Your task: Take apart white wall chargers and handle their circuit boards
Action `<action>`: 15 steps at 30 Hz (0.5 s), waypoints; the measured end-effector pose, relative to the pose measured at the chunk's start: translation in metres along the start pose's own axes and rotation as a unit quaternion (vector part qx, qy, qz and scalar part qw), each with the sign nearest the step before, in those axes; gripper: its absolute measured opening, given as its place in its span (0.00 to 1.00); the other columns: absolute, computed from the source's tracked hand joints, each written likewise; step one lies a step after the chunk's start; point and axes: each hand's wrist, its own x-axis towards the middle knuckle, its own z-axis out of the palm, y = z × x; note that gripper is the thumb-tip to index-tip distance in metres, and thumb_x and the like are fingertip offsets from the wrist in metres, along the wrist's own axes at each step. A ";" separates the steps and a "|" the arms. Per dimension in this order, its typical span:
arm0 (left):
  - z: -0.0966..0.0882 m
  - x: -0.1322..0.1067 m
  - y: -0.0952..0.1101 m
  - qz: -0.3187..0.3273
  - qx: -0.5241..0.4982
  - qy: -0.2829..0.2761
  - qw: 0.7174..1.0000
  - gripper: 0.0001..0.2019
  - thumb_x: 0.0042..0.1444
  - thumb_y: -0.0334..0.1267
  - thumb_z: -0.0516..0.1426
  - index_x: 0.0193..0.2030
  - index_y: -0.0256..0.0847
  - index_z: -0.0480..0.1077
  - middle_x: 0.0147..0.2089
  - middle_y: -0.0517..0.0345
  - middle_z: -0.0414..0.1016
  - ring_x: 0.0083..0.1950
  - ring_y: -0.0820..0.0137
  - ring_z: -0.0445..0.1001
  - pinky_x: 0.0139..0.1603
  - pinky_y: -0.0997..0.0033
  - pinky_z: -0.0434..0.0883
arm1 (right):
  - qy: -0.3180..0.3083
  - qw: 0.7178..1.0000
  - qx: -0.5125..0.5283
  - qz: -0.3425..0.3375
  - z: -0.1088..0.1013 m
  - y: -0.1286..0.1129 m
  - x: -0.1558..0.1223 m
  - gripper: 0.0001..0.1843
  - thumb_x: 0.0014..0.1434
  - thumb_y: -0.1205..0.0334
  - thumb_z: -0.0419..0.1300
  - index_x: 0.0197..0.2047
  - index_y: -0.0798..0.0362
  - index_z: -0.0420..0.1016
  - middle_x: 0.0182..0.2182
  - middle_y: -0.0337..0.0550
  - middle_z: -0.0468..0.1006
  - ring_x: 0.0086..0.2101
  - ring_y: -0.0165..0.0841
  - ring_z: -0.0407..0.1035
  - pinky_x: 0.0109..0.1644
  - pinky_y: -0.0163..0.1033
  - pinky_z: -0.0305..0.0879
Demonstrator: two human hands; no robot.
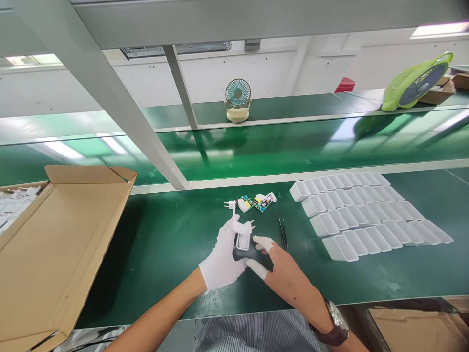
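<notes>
Case (243, 241) between hands, above desk (164, 249), inward of front edge; long axis front to back. Left hand (224, 254) nearer, gripping case. Right hand (280, 264) just right, thumb and fingers spread, nothing seen held.

From here I see the green counter (164, 239) bearing rows of white cases (366, 215) rightward, black tweezers (283, 234), two circuit boards (262, 203) and, leftward, an open cardboard box (62, 244).
</notes>
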 end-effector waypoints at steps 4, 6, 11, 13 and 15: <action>-0.013 -0.003 0.003 -0.046 -0.014 -0.109 0.993 0.52 0.50 0.30 0.68 0.77 0.61 0.47 0.65 0.48 0.67 0.33 0.74 0.70 0.40 0.67 0.73 | 0.034 0.999 -0.014 0.010 0.004 0.002 -0.006 0.29 0.64 0.51 0.65 0.65 0.46 0.65 0.57 0.48 0.77 0.54 0.46 0.75 0.55 0.55 0.77; -0.022 0.007 0.010 -0.045 0.013 -0.123 0.991 0.49 0.50 0.31 0.68 0.76 0.59 0.51 0.59 0.52 0.71 0.29 0.76 0.67 0.35 0.70 0.71 | 0.077 0.996 -0.047 -0.014 0.010 0.005 -0.005 0.26 0.63 0.51 0.66 0.61 0.49 0.69 0.56 0.50 0.78 0.54 0.48 0.75 0.55 0.56 0.77; -0.023 0.040 0.033 0.057 0.077 -0.132 0.987 0.14 0.61 0.38 0.63 0.52 0.52 0.81 0.43 0.55 0.79 0.37 0.68 0.70 0.38 0.72 0.67 | 0.125 0.976 -0.150 -0.099 0.025 0.006 0.002 0.18 0.67 0.61 0.61 0.59 0.49 0.75 0.53 0.54 0.79 0.47 0.47 0.78 0.50 0.54 0.79; -0.018 0.048 0.038 0.073 0.081 -0.104 0.989 0.08 0.63 0.40 0.61 0.41 0.50 0.84 0.39 0.55 0.80 0.39 0.67 0.71 0.42 0.72 0.66 | 0.126 0.969 -0.186 -0.106 0.027 0.006 0.002 0.21 0.66 0.66 0.58 0.61 0.48 0.75 0.53 0.56 0.78 0.46 0.47 0.78 0.47 0.53 0.80; -0.013 0.050 0.038 0.057 0.060 -0.070 0.994 0.07 0.61 0.41 0.63 0.37 0.49 0.85 0.35 0.55 0.79 0.38 0.67 0.71 0.40 0.72 0.66 | 0.116 0.966 -0.204 -0.113 0.029 0.010 0.003 0.25 0.65 0.70 0.56 0.64 0.48 0.72 0.54 0.58 0.77 0.49 0.49 0.77 0.48 0.53 0.80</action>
